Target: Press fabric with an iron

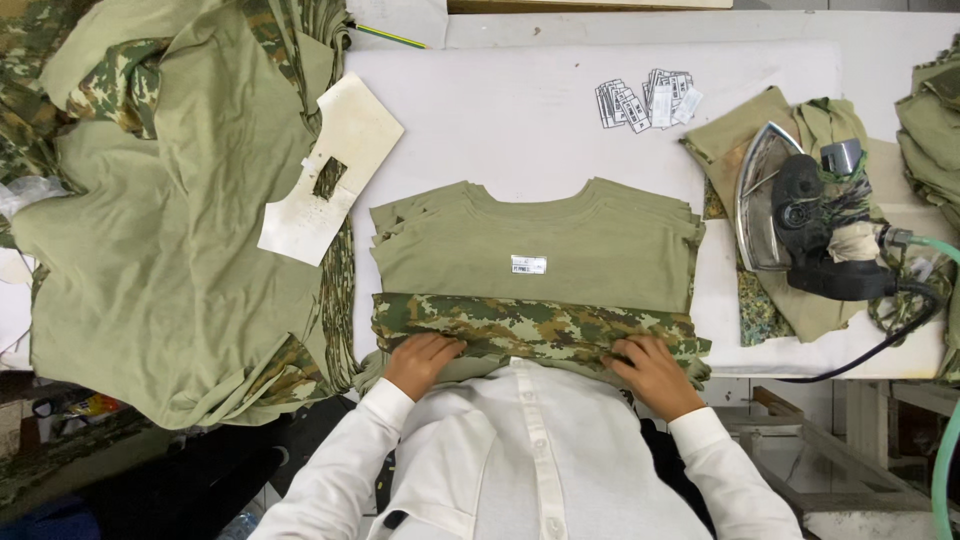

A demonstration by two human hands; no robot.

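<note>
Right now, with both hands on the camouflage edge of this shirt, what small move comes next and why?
Probably lift the camouflage hem and fold it up over the olive shirt: the left hand and right hand both grip its near edge, and the shirt lies flat.

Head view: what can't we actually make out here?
- Left hand and right hand: fingertips curl into the camouflage fold, so the grip is hidden.
- Shirt stack: near hem is covered by that fold.
- Small white tag and loose labels: print too small to read.
- Iron: hose runs off the right edge.
</note>
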